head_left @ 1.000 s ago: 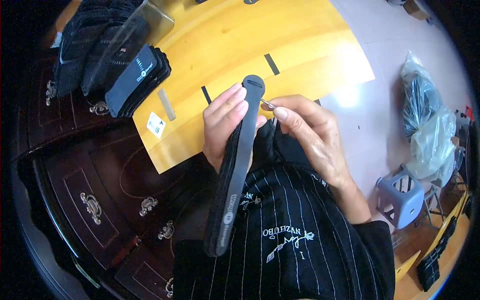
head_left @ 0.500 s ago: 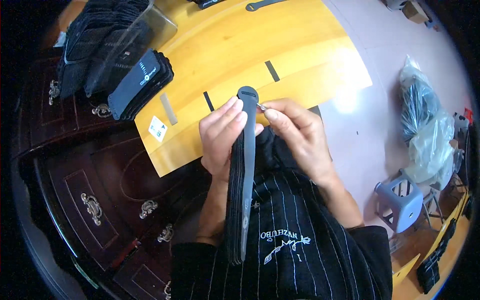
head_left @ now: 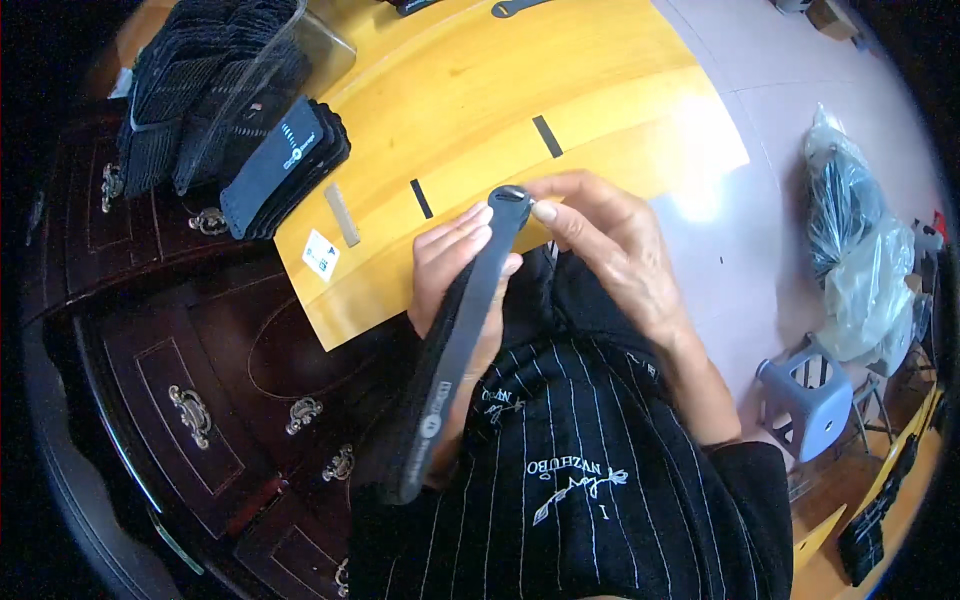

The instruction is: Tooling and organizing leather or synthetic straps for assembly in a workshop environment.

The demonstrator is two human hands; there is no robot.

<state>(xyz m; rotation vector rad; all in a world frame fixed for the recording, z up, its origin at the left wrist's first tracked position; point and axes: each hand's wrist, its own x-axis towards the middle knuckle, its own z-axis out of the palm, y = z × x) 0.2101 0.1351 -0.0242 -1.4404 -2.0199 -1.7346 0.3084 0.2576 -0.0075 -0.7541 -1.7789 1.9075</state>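
The left hand [head_left: 440,262] holds a bundle of black straps [head_left: 462,345], its fingers wrapped around the upper part, just below the slotted round end [head_left: 510,196]. The bundle slants over the person's lap, in front of the counter [head_left: 620,95], its long tail running down past the striped shirt [head_left: 560,440]. The right hand [head_left: 628,262] has thumb and forefinger narrowed in a pinch on a small metal piece [head_left: 529,198] beside the slot; most of that piece is hidden, so its shape is hard to tell.

For good work here, the left grip should stay close under the round end, so the straps do not fan out and the slot keeps steady. The right wrist is best kept loose, with the metal piece lined up with the slot and pressed gently; forcing it sideways could stretch or nick the edge.
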